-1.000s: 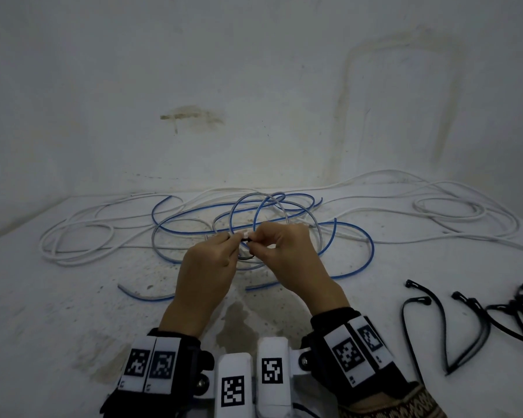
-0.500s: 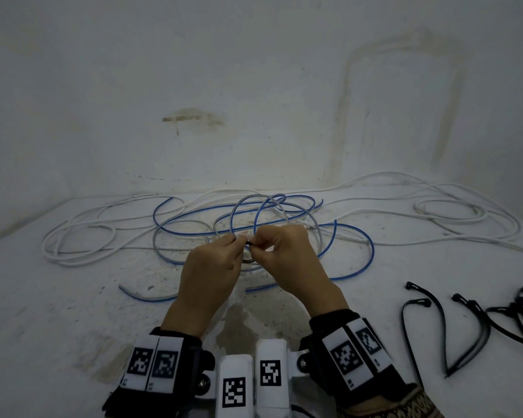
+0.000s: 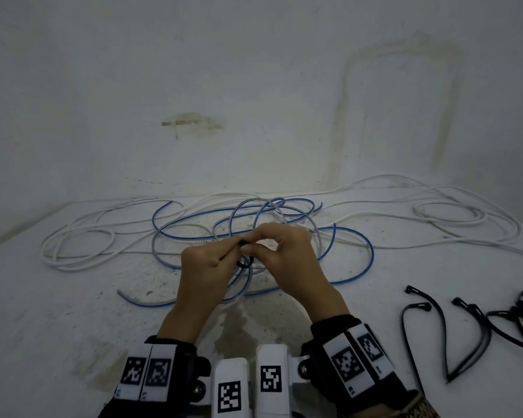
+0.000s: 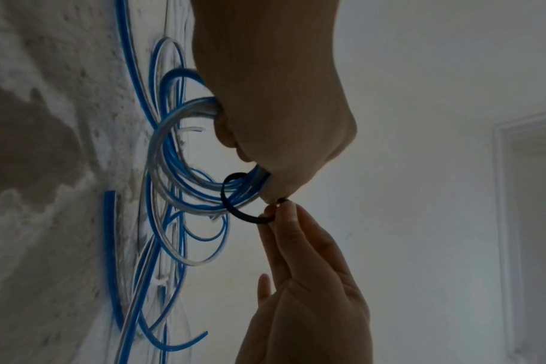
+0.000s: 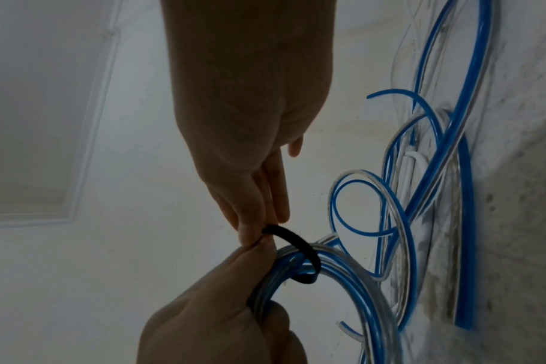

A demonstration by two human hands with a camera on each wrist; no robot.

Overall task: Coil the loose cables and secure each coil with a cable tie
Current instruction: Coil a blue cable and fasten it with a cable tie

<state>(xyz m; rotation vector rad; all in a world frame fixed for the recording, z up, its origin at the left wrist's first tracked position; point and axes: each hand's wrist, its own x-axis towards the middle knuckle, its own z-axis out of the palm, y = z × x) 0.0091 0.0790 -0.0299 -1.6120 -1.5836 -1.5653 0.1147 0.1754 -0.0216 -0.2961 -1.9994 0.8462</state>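
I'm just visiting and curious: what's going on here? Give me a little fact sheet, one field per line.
Activity: fastening a black cable tie around a blue cable coil
Left hand: pinches the tie's end
Right hand: grips the coil and pinches the tie
Tie state: looped around the strands, loose, not yet snug
Spare ties: lying to the right on the surface
White cables: lying loose across the surface

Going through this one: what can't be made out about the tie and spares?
Cable tie lock, every view: fingertips of left hand and right hand, which grips the coil, cover it; threaded or not, unclear.
Spare ties, head view: right edge cuts the pile; count unclear.
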